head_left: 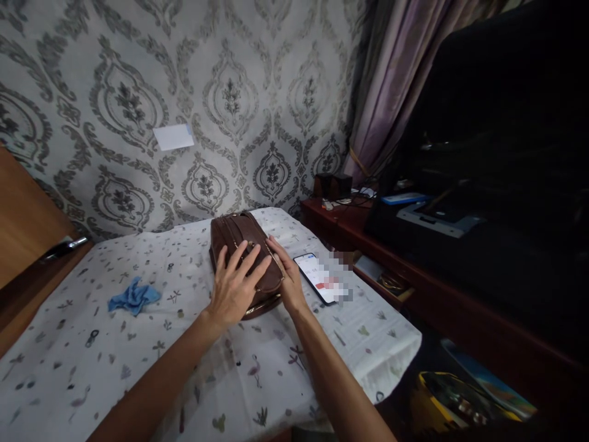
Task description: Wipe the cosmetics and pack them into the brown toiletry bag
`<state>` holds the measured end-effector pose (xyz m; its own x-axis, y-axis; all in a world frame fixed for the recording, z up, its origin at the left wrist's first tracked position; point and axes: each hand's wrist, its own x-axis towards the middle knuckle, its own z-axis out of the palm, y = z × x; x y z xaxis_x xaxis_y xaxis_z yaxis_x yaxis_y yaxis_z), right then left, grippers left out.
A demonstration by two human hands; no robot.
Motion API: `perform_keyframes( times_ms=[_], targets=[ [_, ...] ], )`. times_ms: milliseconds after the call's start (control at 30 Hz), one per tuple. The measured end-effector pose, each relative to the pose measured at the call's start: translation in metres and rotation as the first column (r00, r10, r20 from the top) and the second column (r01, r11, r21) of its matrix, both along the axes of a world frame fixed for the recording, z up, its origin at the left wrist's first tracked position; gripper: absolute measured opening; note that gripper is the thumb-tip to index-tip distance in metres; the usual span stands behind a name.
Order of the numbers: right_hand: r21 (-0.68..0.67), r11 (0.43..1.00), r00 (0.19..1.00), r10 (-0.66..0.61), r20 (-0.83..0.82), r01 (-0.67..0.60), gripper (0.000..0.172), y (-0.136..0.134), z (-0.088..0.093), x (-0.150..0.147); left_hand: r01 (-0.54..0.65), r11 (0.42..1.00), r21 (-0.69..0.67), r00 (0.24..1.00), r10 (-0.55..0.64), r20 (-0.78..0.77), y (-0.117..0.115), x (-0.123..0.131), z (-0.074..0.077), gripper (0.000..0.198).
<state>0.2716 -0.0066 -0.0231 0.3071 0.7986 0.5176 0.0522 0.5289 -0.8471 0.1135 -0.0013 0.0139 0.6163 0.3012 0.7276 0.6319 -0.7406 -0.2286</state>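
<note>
A brown leather-look bag (248, 230) with gold-coloured zips lies on a patterned white cloth (197, 356). Spread across its top is my left hand (237, 282), fingers apart and pressing lightly on the surface. My right hand (289, 276) rests along the bag's right side, its visible fingers stretched by the zip edge; the thumb is hidden. Just right of that hand lies a phone (315, 276) with a lit screen, partly blurred out. To the left, apart from both hands, is a crumpled blue cloth (134, 296).
A patterned wall stands behind the table. At the right are a dark red desk (331, 224), an open drawer (391, 282) and a large dark screen-like shape (483, 153). A yellow-edged container (427, 393) sits low right. A wooden panel with a handle (64, 247) stands left.
</note>
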Motion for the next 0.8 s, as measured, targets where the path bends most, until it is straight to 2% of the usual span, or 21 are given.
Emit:
perform_keyframes(
  times_ms=[100,233,500,633,800],
  targets=[
    [-0.010,0.998,0.991,0.055,-0.122,-0.056,0.043,-0.001,0.002,0.003,0.007,0.998,0.062,1.000,-0.007,-0.006,-0.001,0.002,-0.003,0.047],
    [-0.016,0.997,0.977,0.077,-0.198,-0.081,0.040,-0.003,0.004,0.002,0.019,0.999,0.051,1.000,-0.019,0.008,0.000,0.002,-0.004,0.045],
    [0.002,1.000,1.000,-0.024,-0.018,0.024,0.043,-0.003,0.001,0.000,0.094,0.992,-0.089,0.994,-0.099,-0.045,-0.002,-0.006,0.005,0.049],
    [0.004,0.998,0.996,-0.059,0.064,0.059,0.043,-0.001,0.000,0.003,0.134,0.984,-0.115,0.988,-0.141,-0.059,-0.001,-0.008,0.007,0.064],
    [-0.001,0.996,0.994,-0.084,0.076,0.084,0.043,0.000,-0.002,0.003,0.122,0.986,-0.113,0.991,-0.128,-0.042,-0.001,-0.007,0.004,0.053]
  ],
)
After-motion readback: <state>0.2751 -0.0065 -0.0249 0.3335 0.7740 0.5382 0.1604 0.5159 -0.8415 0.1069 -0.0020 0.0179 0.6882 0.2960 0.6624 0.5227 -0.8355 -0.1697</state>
